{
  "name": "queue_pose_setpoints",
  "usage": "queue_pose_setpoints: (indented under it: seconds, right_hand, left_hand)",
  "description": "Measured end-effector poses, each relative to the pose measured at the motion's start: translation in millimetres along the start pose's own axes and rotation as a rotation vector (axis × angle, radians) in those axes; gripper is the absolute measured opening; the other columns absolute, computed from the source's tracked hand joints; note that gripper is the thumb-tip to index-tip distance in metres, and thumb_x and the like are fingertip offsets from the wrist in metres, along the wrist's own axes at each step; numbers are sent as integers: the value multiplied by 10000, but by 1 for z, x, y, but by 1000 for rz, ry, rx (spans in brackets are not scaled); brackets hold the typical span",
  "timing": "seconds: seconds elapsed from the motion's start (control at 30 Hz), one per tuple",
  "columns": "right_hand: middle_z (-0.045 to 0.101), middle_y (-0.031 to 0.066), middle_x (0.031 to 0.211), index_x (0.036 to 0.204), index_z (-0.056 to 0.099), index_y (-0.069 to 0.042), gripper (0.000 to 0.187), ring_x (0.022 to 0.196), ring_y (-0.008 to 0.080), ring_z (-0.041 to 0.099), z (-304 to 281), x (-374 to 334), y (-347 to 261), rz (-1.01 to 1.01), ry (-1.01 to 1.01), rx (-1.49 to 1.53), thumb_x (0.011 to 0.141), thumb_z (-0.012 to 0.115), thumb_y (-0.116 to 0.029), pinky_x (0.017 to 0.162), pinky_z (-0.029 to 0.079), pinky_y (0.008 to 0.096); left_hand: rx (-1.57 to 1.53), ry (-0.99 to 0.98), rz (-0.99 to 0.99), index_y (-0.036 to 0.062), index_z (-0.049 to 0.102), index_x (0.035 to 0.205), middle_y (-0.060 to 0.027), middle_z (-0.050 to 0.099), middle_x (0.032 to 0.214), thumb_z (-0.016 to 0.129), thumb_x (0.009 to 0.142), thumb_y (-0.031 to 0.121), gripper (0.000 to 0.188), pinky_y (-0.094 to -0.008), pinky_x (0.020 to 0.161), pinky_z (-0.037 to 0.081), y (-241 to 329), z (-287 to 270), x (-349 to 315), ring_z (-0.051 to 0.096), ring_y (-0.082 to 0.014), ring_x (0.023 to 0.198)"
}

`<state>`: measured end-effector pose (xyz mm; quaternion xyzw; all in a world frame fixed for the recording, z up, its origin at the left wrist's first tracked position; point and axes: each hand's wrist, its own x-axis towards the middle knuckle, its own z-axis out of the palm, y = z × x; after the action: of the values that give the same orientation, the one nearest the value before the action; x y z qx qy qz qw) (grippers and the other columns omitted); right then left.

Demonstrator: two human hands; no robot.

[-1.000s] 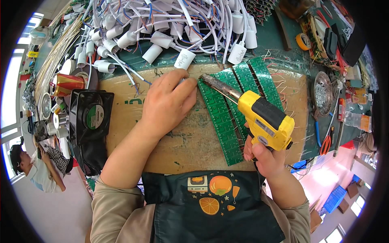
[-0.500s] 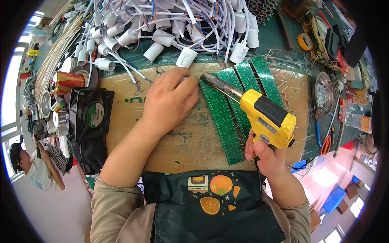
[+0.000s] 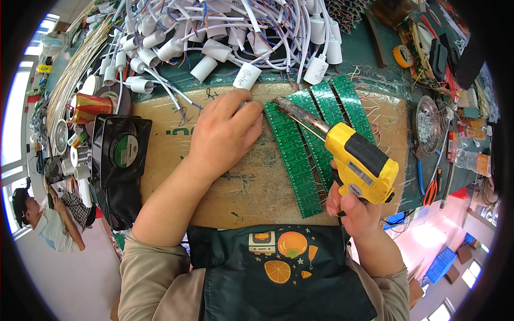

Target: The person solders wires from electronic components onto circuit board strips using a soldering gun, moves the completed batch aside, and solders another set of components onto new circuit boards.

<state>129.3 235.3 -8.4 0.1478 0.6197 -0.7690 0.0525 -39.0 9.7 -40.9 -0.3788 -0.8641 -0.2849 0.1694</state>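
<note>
I see a yellow-and-black plastic pistol-shaped soldering gun [image 3: 361, 160] slanting, its dark metal barrel [image 3: 309, 116] pointing up-left over the leftmost of three long green circuit-board panels [image 3: 294, 160]. I see these panels fanned slightly, side by side.

Both arms come in from the near side, the left reaching farther. The left forearm [image 3: 171, 203] is bare and slants from near left toward far right, running almost straight through the wrist [image 3: 194, 165] into the left hand [image 3: 220, 134], whose back faces up. Its fingers [image 3: 233, 101] are bent and drawn together, the tips largely hidden. The right forearm [image 3: 381, 250], also bare, slants toward far left. The right hand [image 3: 360, 213], well apart from the left and nearer, is closed in a grip, its thumb [image 3: 350, 204] extended toward the far side, other fingers curled left of it.
</note>
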Motion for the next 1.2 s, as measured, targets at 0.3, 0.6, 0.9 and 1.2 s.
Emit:
queue_pose_setpoints:
  seconds: [0.3,0.6,0.9,1.2]
  right_hand:
    - [526,59,706,1340,438,68,699,555,130,514,-4,2,5,3,-36,-17,866,714,-366,533,454,280]
    - [525,68,712,1264,468,65,580,578,147,524,-2,3,1,28,-62,-19,881,683,-315,552,463,300]
    - [522,63,705,1264,469,62,584,572,141,521,-1,4,2,15,-52,-29,882,681,-325,530,457,290]
    - [517,55,697,1374,422,51,738,554,140,516,2,2,3,15,-4,81,857,710,-391,530,455,287]
  left_hand:
    - [0,3,14,56,670,941,-81,633,978,751,737,33,220,-372,749,530,1,1,0,646,-283,841]
    - [31,-2,18,66,669,944,-71,633,990,755,735,38,227,-369,759,527,2,1,-1,642,-277,852]
    - [45,-10,13,69,670,950,-70,633,999,754,739,48,228,-373,762,526,2,1,-2,640,-279,864]
    - [37,-3,15,67,672,957,-75,635,1005,752,737,43,235,-377,765,526,3,1,-2,643,-283,869]
